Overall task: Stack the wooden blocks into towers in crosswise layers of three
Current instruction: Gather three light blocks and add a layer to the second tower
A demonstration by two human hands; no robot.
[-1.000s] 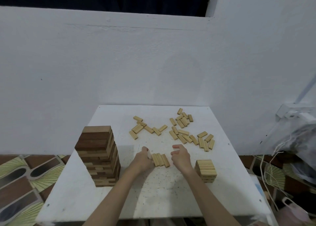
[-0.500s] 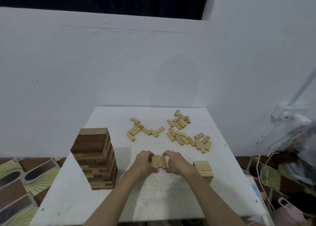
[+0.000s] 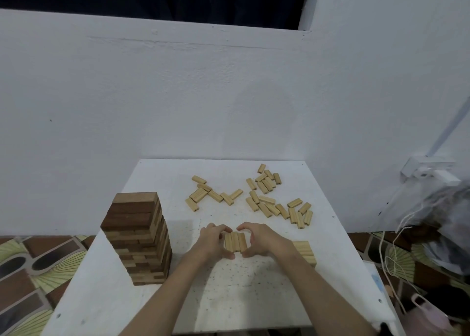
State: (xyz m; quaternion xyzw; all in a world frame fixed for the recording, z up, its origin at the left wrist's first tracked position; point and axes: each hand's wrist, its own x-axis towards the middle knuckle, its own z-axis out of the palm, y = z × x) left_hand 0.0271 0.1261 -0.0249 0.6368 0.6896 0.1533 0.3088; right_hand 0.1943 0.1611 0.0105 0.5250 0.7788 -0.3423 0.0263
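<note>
Your left hand (image 3: 212,241) and right hand (image 3: 260,240) are cupped on either side of a row of three pale blocks (image 3: 235,241) lying flat side by side on the white table (image 3: 241,297), near its middle. Fingers curl over the far ends and thumbs close in at the near ends, so both hands pinch the trio from the sides, the three blocks touching one another. Just right of your right wrist sits a short pale stack (image 3: 305,253), partly hidden behind your forearm. Off to the left stands the tall tower (image 3: 138,239), dark layers on top, lighter ones lower down. Toward the far edge, loose blocks (image 3: 277,200) lie scattered flat in two clusters, a smaller group to the left and a bigger spread to the right, well apart from your hands.
</note>
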